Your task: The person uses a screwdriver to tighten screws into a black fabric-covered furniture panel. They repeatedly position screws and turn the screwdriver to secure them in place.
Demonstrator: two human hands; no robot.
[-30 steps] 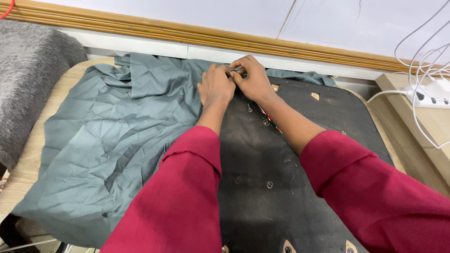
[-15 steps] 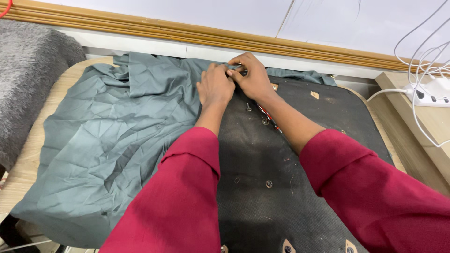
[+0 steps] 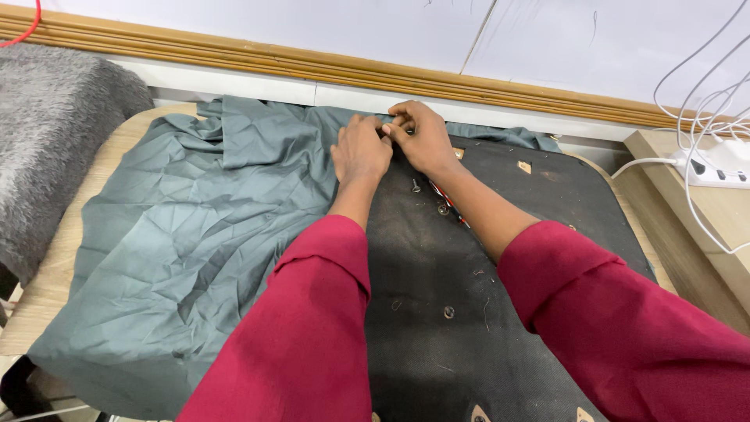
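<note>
At far edge, hands [image 3: 394, 141] pinch grey-green cloth [image 3: 195, 234] over black mat [image 3: 484, 297].

White wall [image 3: 328, 27] at back, wooden moulding [image 3: 312, 66] running along its base. Light wood table [image 3: 55, 273] below, with a black worn pad [image 3: 469, 312] on its right part. Grey fuzzy cushion [image 3: 55, 148] at left. Wooden shelf [image 3: 703, 211] at right carries a white power strip [image 3: 715, 168] with white cables [image 3: 703, 78]. Even, soft light.

head-worn view, angled down — close over the table [image 3: 58, 266], facing the wall [image 3: 312, 23]
</note>
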